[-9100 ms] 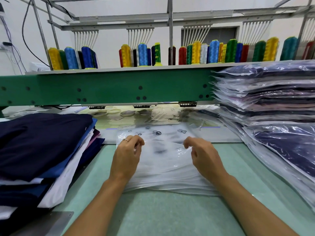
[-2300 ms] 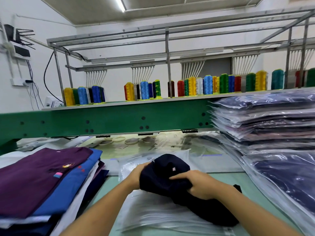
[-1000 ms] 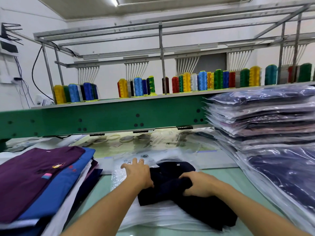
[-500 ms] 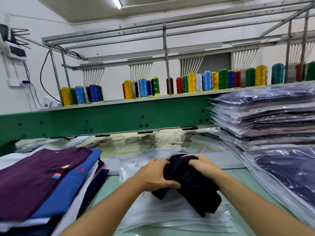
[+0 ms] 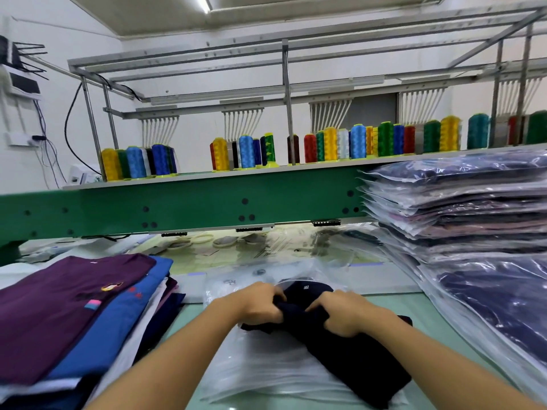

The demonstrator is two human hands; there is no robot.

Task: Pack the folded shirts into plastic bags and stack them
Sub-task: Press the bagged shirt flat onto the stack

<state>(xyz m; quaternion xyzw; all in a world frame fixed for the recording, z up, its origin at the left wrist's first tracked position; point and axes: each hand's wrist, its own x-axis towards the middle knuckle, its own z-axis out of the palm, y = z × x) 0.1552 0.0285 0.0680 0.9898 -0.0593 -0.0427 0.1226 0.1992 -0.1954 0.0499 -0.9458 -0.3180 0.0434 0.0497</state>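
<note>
INSPECTOR: Checked left hand (image 5: 260, 303)?

OPERATOR: Confirmed. Found fingers curled tight round a bunched fold of the navy shirt (image 5: 355, 359). Held nothing else.

INSPECTOR: Checked right hand (image 5: 343, 315)?

OPERATOR: Confirmed. Found the same grip: fingers and thumb clenched on that bunched fold, just beside the left hand, knuckles turned up toward the head camera.

INSPECTOR: Located the navy shirt where?

OPERATOR: Found on top of the clear plastic bag (image 5: 260, 371), itself laid flat on the pale green table (image 5: 384, 298). Traced the near end to the bag's near right corner, below the right forearm. Traced the far end, marked with a small white logo (image 5: 306, 287), to the far part of the bag. Saw clear film lapped over that far edge. Could not tell how far inside.

INSPECTOR: Recorded surroundings?

OPERATOR: Logged as follows.
- Left of the bag: pile of folded shirts (image 5: 154, 309), topped with a purple shirt (image 5: 59, 306) over a blue shirt (image 5: 118, 329).
- Right of the bag: stack of bagged shirts (image 5: 458, 208), set well apart from both hands and built up high against the green beam (image 5: 192, 208).
- Behind: green beam run across the full width, above the table.
- On top of the beam: thread spools (image 5: 245, 152), stood upright in rows, in yellow, blue, green and red.
</note>
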